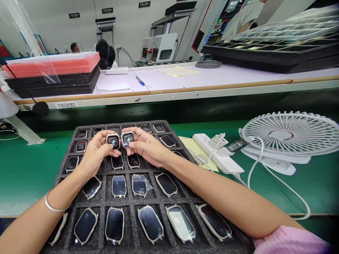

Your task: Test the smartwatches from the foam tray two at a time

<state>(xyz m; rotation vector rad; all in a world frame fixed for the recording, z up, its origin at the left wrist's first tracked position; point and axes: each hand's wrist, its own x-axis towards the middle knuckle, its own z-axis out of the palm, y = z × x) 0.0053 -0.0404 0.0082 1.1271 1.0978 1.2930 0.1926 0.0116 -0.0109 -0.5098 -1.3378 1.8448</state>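
My left hand (99, 151) grips a smartwatch body (113, 141) by its edges, its lit screen facing me. In my right hand (144, 144) is a second smartwatch body (128, 139), also lit, with my thumb lying on the lower part of its screen. The two are held side by side with a small gap between them. Below both hands lies a black foam tray (102, 208) divided into square pockets. Several strapless watch bodies rest in the pockets, most with dark screens. One in the front row (180, 223) shows a white screen. My forearms hide some pockets.
A white fan (282, 135) and a power strip (217, 153) with plugs and cables stand right of the tray. Behind runs a raised shelf (180, 83) bearing pink and black foam (53, 70), a blue pen (140, 80) and stacked trays (265, 53). People are beyond it.
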